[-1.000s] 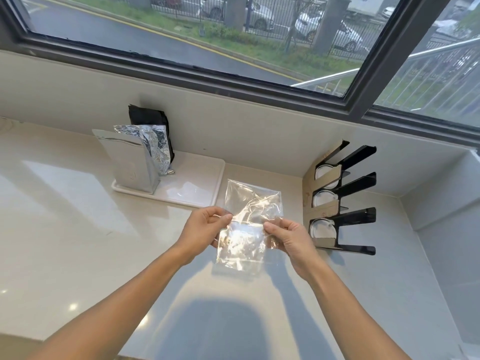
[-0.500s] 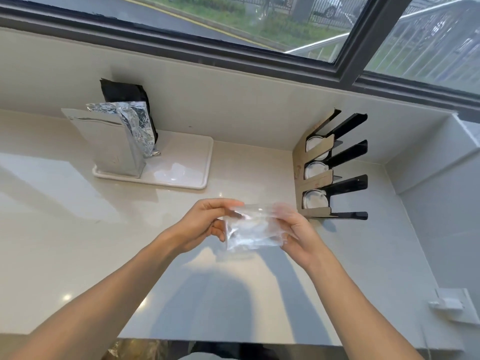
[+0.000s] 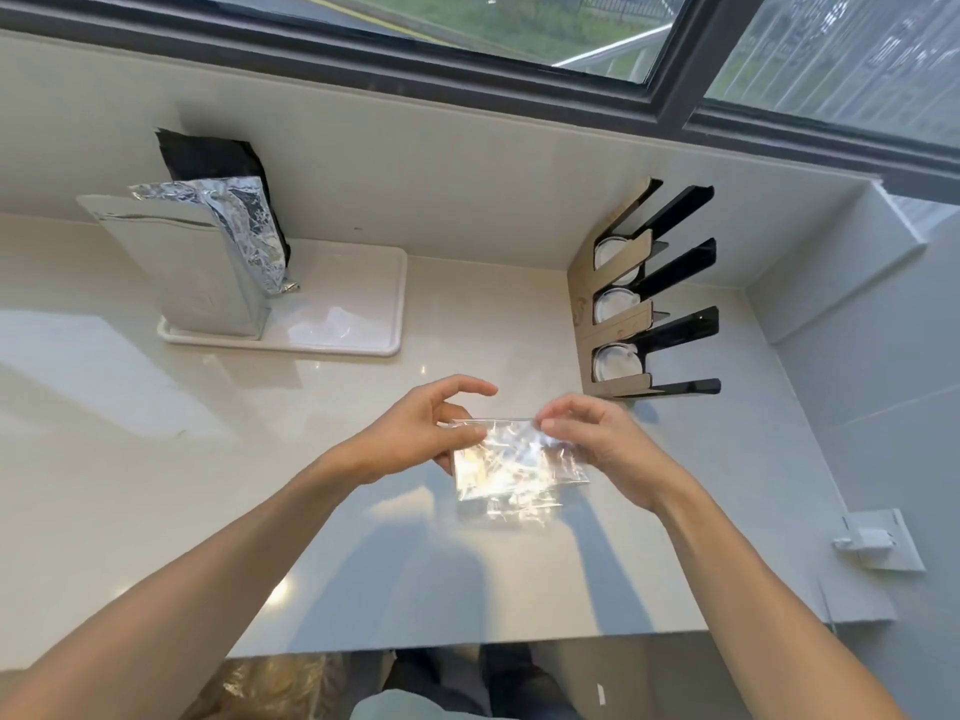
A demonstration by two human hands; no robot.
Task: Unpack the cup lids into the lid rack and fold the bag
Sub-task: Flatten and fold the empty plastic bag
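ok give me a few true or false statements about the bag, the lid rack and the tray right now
1. Both hands hold the clear bag. True: the left hand and right hand pinch its sides.
2. The lid rack is empty. False: a white lid shows in each of three slots.
3. The bag lies on the white tray. False: it is held over the counter, in front of the tray.
4. A foil pouch stands upright on the tray. True.
5. The lid rack stands to the left of the tray. False: it stands to the right.
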